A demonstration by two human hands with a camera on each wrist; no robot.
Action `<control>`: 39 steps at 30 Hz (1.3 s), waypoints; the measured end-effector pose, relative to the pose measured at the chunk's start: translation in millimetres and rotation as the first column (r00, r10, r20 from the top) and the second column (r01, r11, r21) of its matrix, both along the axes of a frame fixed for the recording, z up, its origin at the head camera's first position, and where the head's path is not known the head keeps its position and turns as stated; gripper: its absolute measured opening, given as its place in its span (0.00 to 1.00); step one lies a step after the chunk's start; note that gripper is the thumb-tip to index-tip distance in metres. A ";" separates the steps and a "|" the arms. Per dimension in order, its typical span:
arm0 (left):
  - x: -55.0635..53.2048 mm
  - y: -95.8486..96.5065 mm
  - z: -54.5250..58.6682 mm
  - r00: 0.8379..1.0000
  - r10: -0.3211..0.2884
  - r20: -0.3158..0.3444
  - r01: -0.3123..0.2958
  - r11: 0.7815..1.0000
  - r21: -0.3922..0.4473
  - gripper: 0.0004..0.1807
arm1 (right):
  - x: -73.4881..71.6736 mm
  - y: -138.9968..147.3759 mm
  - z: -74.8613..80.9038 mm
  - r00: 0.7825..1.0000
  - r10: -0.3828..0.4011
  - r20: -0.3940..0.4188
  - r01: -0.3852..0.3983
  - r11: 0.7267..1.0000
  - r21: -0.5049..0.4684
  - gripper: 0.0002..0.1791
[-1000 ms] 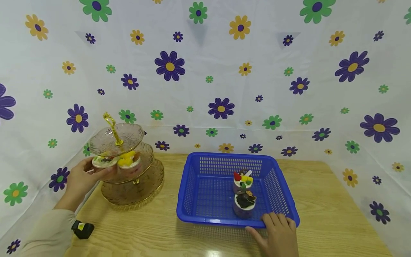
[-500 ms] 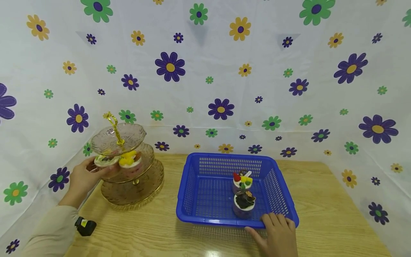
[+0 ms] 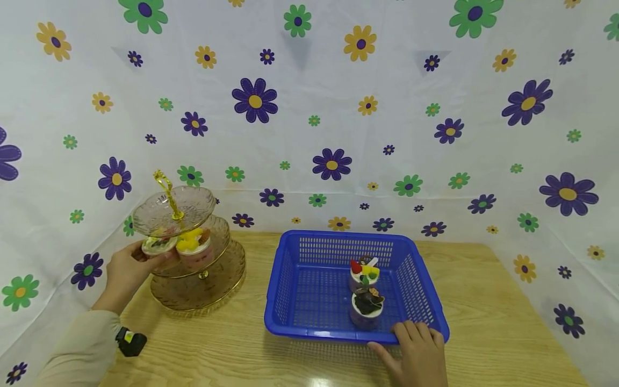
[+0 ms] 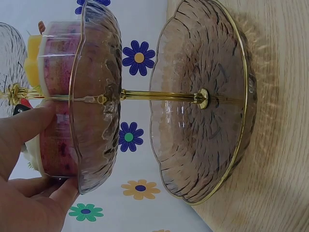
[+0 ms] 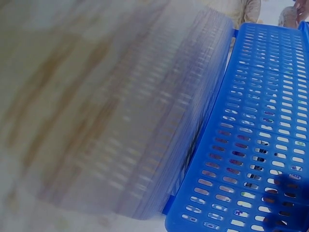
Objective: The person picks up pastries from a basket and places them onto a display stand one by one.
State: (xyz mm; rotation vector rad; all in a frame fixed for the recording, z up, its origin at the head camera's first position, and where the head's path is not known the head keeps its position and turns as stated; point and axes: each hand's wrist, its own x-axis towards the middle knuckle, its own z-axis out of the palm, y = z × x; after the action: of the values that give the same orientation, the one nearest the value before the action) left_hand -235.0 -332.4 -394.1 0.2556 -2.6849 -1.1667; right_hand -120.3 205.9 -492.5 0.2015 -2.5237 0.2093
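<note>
Dessert cup with pale-green topping is pinched between thumb and fingers of left hand, left of frame, at middle tier of three-tier stand; whether base is seated can't be told. Yellow-topped cup is placed just beside it, to its right, same tier. Blue basket is set on wooden table, right of frame centre; near rim is gripped by right hand, bottom right, fingers hooked over, thumb spread apart outside. Chocolate-topped cup and fruit-topped cup are contained in basket's right half, chocolate one nearer.
</note>
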 end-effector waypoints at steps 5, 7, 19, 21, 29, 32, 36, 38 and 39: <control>-2.1 0.1 -1.1 1.000 0.000 -0.002 0.000 1.000 -0.001 0.45 | -0.5 -0.3 -1.1 1.000 -0.001 -0.003 0.001 1.000 -0.004 0.30; -2.1 0.4 -1.0 1.000 0.000 -0.002 0.000 1.000 0.005 0.45 | -0.2 -0.6 -0.7 1.000 -0.010 0.010 0.010 1.000 -0.004 0.31; -2.5 -0.1 -0.9 1.000 0.002 -0.017 -0.002 1.000 -0.020 0.44 | -1.9 0.7 -4.5 0.997 0.026 -0.071 -0.026 1.000 0.008 0.32; -2.1 -0.1 -0.8 1.000 -0.002 -0.018 0.002 1.000 -0.015 0.44 | -1.6 0.5 -4.4 0.998 0.023 -0.066 -0.022 1.000 0.009 0.32; 1.5 0.6 2.6 1.000 0.003 -0.011 -0.003 1.000 -0.027 0.42 | 0.7 -1.3 -2.3 1.000 -0.007 -0.015 0.007 1.000 0.013 0.31; 1.9 0.5 4.5 1.000 0.014 0.020 -0.014 1.000 -0.003 0.43 | 0.7 -1.2 -1.8 1.000 -0.006 -0.015 0.006 1.000 0.012 0.31; 2.2 -0.3 5.5 0.998 0.021 0.054 -0.024 0.998 0.051 0.44 | -0.4 -0.1 -2.7 0.999 0.006 -0.040 -0.006 1.000 0.009 0.32; 3.2 -0.9 6.3 0.998 0.018 0.065 -0.023 0.997 0.078 0.46 | -1.4 0.5 -3.4 0.998 0.016 -0.059 -0.016 1.000 0.010 0.32; 3.9 -1.8 6.6 0.997 0.018 0.070 -0.024 0.996 0.084 0.47 | -1.6 0.7 -3.7 0.998 0.020 -0.065 -0.019 1.000 0.010 0.32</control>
State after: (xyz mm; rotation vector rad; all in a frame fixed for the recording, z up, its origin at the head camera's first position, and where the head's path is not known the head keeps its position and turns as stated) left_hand -231.1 -334.1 -387.5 0.3433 -2.6881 -1.2903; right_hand -121.9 206.6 -496.1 0.2334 -2.4593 0.1954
